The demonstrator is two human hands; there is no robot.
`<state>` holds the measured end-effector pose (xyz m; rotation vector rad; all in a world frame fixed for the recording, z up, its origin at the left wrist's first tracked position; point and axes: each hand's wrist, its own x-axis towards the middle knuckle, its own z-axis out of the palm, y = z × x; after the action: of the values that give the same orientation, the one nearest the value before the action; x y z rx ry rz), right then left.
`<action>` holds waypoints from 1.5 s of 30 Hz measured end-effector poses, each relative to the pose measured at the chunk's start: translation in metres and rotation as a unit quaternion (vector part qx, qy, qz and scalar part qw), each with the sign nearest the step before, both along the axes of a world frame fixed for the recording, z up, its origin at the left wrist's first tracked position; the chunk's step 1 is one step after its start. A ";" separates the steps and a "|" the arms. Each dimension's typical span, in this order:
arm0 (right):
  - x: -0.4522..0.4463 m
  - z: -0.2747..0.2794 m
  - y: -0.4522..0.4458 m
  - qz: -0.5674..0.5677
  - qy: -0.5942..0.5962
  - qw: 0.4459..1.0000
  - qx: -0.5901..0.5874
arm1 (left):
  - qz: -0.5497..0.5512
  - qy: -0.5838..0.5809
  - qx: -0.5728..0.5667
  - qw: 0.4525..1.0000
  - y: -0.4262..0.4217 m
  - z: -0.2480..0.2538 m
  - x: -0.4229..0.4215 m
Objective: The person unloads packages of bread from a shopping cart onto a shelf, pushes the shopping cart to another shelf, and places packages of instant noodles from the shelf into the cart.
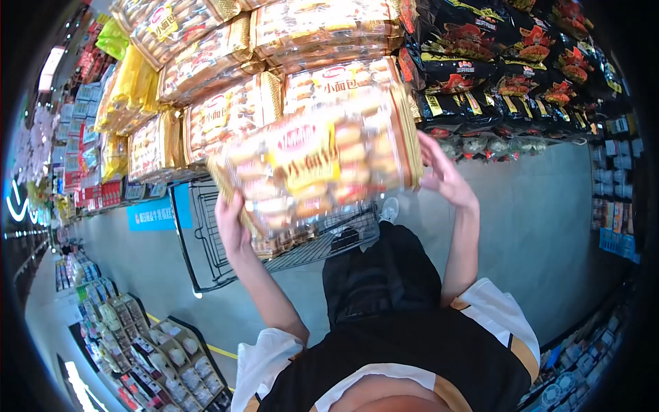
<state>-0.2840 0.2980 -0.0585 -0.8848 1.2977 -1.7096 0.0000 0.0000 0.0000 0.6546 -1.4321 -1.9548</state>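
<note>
Left hand [233,225] and right hand [446,177] pinch opposite ends of the pack [309,161], presumably balancing its width above the cart [347,240].

Left hand [233,226] opposite right hand [448,177]

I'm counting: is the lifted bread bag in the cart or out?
Out: left hand and right hand hold the bread bag up, hiding part of the cart.

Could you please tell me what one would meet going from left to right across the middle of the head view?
By their middles: blue sign, left hand, bread pack, right hand, blue basket.
</note>
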 end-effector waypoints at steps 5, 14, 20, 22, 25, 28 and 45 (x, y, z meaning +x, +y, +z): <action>-0.037 0.001 -0.047 -0.142 0.029 0.987 0.063 | 0.046 -0.023 0.067 0.996 -0.035 -0.026 -0.078; -0.037 -0.048 -0.066 -0.288 0.053 0.956 0.004 | -0.048 -0.098 -0.162 0.981 -0.050 -0.072 -0.146; -0.023 -0.044 -0.070 -0.331 0.036 0.943 -0.022 | -0.049 -0.166 -0.144 0.974 -0.077 -0.089 -0.165; -0.016 -0.058 -0.080 -0.352 0.109 0.930 0.013 | -0.047 -0.181 -0.185 0.965 -0.078 -0.095 -0.172; -0.004 -0.057 -0.093 -0.379 0.227 0.894 0.080 | -0.044 -0.238 -0.260 0.935 -0.088 -0.085 -0.184; -0.001 -0.055 -0.099 -0.417 0.283 0.861 0.074 | -0.045 -0.321 -0.251 0.912 -0.079 -0.061 -0.188; 0.000 -0.051 -0.095 -0.408 0.254 0.871 0.100 | 0.025 -0.398 -0.268 0.877 -0.121 -0.070 -0.227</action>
<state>-0.2837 0.2030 -0.1091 -0.7253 2.4165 -1.9494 -0.2265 -0.1212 -0.0704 1.2753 -2.2851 -1.1476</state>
